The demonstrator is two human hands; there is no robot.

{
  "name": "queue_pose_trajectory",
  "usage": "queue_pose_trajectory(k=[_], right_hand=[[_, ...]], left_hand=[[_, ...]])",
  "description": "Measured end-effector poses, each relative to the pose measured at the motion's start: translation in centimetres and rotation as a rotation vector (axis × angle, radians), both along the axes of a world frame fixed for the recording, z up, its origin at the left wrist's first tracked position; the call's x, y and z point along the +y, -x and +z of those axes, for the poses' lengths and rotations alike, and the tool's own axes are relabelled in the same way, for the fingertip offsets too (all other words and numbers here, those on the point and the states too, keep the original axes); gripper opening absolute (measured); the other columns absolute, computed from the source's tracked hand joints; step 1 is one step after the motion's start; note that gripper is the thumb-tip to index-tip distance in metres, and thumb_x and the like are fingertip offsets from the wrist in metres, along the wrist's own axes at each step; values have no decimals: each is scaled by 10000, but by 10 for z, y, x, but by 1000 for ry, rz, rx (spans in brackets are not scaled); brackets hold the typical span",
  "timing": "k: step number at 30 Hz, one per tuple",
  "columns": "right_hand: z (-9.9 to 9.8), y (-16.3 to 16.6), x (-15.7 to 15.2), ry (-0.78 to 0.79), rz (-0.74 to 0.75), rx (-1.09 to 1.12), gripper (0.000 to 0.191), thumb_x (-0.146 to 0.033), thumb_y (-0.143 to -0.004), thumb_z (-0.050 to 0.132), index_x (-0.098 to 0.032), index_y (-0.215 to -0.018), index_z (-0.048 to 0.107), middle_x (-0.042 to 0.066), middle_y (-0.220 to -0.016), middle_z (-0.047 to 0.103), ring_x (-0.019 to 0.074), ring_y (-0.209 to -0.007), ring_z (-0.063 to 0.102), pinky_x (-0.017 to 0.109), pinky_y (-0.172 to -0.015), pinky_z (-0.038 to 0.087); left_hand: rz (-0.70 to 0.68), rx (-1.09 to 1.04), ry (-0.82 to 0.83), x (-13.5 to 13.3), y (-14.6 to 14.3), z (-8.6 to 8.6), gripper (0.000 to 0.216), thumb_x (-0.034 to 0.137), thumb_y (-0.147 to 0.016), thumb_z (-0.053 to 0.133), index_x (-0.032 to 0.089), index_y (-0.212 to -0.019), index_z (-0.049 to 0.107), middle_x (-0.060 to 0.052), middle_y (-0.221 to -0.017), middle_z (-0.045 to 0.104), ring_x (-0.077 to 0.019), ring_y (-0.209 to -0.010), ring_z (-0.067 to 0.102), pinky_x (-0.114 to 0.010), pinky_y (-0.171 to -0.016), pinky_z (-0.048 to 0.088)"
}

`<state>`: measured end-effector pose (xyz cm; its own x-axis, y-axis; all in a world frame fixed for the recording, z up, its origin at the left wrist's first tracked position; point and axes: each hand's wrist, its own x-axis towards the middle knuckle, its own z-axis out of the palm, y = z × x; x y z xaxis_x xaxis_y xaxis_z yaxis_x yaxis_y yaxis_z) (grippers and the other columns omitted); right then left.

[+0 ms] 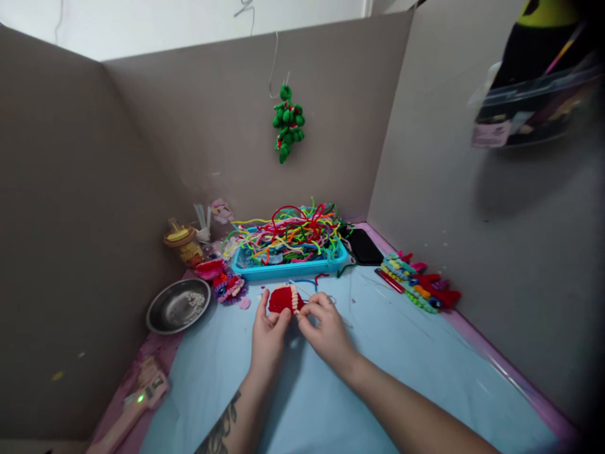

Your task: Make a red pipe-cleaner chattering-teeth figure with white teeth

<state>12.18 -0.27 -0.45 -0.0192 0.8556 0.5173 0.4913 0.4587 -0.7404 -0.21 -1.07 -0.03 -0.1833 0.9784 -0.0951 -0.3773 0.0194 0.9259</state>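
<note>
A small red fuzzy piece (280, 300) with a cream, braided-looking strip (295, 299) along its right part is held just above the blue table covering. My left hand (270, 328) grips its lower edge, the thumb pressed on the front and the index finger pointing up along the left side. At the lower end of the strip, my right hand (326, 328) pinches with thumb and forefinger. Its other fingers are curled, and whether a fine tool or thread lies in the pinch is too small to tell. A blue and red strand (309, 281) lies just beyond the piece.
Behind my hands stands a blue tray (288, 272) heaped with colourful strands. A metal bowl (163, 309) with small white bits and a pink glue gun (142, 403) lie left. Right are a black phone (365, 247) and colourful fuzzy pieces (416, 287). Grey partitions (227, 126) enclose the table.
</note>
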Motion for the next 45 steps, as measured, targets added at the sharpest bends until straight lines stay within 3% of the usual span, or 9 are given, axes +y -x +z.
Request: queue_pose_trajectory(k=[9,20,25,28,34,38,45], right_hand=[[1,0,1,23,7,-17,153,-131,-746,544,-211,-622,585,13,-752,511,178,-766,524,307,-724,417],[-2,2,1,64,-25,141,90,-142,-720,584,-204,-654,582,17,-779,527,177,-777,552,313,-748,442],[2,2,2,112,-15,185,94,-156,-697,601,-206,-646,540,6,-718,553,177,-705,545,291,-657,442],[2,1,1,97,-5,149,99,-151,-724,590,-206,-673,525,9,-718,570,179,-712,544,290,-659,438],[-1,1,-3,-120,24,-115,54,-169,-811,555,-206,-841,581,48,-845,617,213,-848,545,378,-818,403],[-7,3,-1,-158,27,-133,85,-173,-831,538,-208,-892,585,59,-880,611,214,-864,544,361,-790,426],[-13,4,2,-122,-36,8,54,-158,-804,548,-206,-823,532,30,-790,577,186,-781,554,326,-746,447]], left_hand=[[-13,24,-38,-1,-4,3,865,265,-667,749,156,-1389,286,-87,-872,731,-178,-780,677,-271,-755,476],[-33,34,-34,1,-1,-2,865,292,-673,749,154,-1387,280,-95,-857,735,-195,-802,685,-316,-820,477],[-39,-10,-51,1,-1,-1,855,279,-665,757,165,-1374,292,-124,-982,716,-216,-916,668,-341,-886,453],[-43,-35,-28,0,-2,0,842,275,-663,762,169,-1361,303,-109,-942,723,-200,-866,677,-322,-858,465],[-23,-181,54,-2,-2,3,846,254,-648,778,157,-1345,310,-26,-728,701,-155,-688,671,-282,-734,502],[-21,-229,59,-2,-2,3,789,216,-650,778,149,-1310,351,6,-651,671,-143,-670,668,-267,-723,513],[-3,-297,78,0,-1,-1,630,147,-677,757,184,-1212,426,-65,-855,719,-128,-697,681,-237,-696,539]])
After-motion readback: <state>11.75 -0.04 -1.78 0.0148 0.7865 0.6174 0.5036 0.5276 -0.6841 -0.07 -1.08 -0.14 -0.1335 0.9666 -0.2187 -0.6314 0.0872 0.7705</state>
